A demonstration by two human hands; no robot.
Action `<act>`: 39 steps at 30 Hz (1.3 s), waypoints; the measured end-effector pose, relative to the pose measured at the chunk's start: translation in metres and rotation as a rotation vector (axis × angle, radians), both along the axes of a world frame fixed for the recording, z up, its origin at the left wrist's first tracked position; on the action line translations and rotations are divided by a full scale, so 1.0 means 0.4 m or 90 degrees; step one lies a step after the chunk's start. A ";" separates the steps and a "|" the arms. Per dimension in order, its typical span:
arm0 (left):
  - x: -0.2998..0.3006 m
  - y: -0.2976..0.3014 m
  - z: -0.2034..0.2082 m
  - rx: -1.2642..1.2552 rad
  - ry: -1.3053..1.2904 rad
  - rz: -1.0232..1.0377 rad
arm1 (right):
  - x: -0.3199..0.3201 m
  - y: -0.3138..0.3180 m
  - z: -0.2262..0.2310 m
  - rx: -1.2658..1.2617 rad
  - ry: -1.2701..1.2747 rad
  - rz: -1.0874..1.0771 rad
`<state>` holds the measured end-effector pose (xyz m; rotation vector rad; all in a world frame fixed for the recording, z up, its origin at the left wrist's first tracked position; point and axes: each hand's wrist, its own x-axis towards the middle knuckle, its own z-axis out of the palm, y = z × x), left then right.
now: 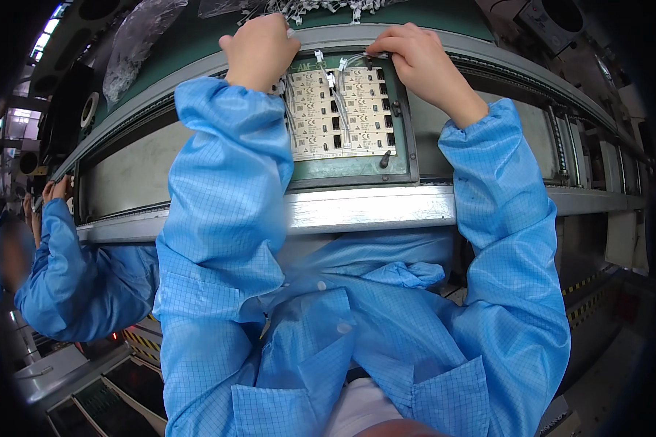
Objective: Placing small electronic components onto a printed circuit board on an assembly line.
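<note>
A panel of small white printed circuit boards (317, 146) lies in a dark-framed green carrier (335, 171) on the conveyor. Thin grey wires with white plugs (331, 80) run over the boards. My left hand (261, 52) is closed above the panel's far left corner. A bit of white shows by its fingers, but what they hold is hidden. At the far right corner, my right hand (426, 67) pinches the end of a wire lead (354, 60) between thumb and fingers. That lead's white plug rests near the panel's far edge.
Beyond the far rail, a pile of white-plugged wire leads (306, 10) lies on a green surface beside a clear plastic bag (135, 51). A metal rail (372, 209) runs between me and the carrier. To the left, a co-worker in blue (73, 277) reaches to the same line.
</note>
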<state>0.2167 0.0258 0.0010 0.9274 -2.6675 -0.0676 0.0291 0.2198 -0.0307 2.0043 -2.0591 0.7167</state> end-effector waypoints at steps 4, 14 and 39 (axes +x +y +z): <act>0.024 0.017 0.010 -0.044 0.064 -0.347 | 0.023 0.002 -0.002 -0.007 -0.036 0.007; 0.070 0.008 0.010 -0.043 0.022 -0.406 | 0.037 0.010 0.022 -0.018 0.053 -0.008; 0.041 0.022 -0.027 0.159 0.180 -0.353 | 0.022 0.009 0.021 -0.033 0.019 -0.010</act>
